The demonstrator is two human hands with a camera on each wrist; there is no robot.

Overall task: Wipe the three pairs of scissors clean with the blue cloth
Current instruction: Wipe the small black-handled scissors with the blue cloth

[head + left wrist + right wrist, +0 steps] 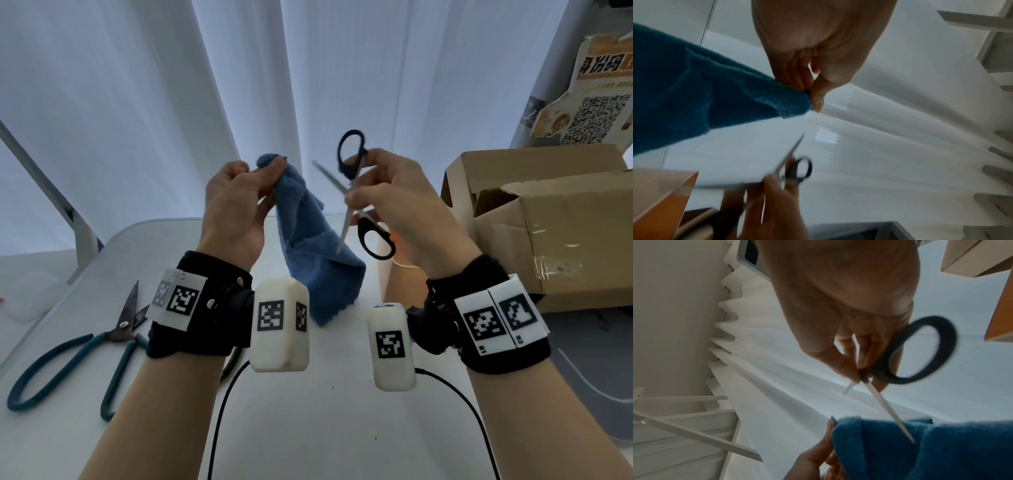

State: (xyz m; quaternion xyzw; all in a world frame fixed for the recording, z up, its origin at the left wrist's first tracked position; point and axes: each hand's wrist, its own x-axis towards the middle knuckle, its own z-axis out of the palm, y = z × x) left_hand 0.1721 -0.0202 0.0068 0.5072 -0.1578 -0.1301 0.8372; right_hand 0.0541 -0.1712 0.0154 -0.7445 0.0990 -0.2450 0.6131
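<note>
Nearest me on the white tabletop, by my left forearm, lie the teal-handled scissors, blades slightly parted and pointing away from me. A black cable runs from my wrist cameras back across the tabletop toward me.

Above the tabletop, my left hand pinches the top corner of the blue cloth between thumb and curled fingers; the rest of the cloth hangs down, its lower edge near the tabletop. My right hand holds the black-handled scissors around the pivot, fingers curled about them. The blades are spread wide: one points down in front of the cloth, the other up and to the left toward my left hand. I cannot tell whether the lower blade touches the cloth.

Farther right stands an open cardboard box. White curtains hang beyond the tabletop.
</note>
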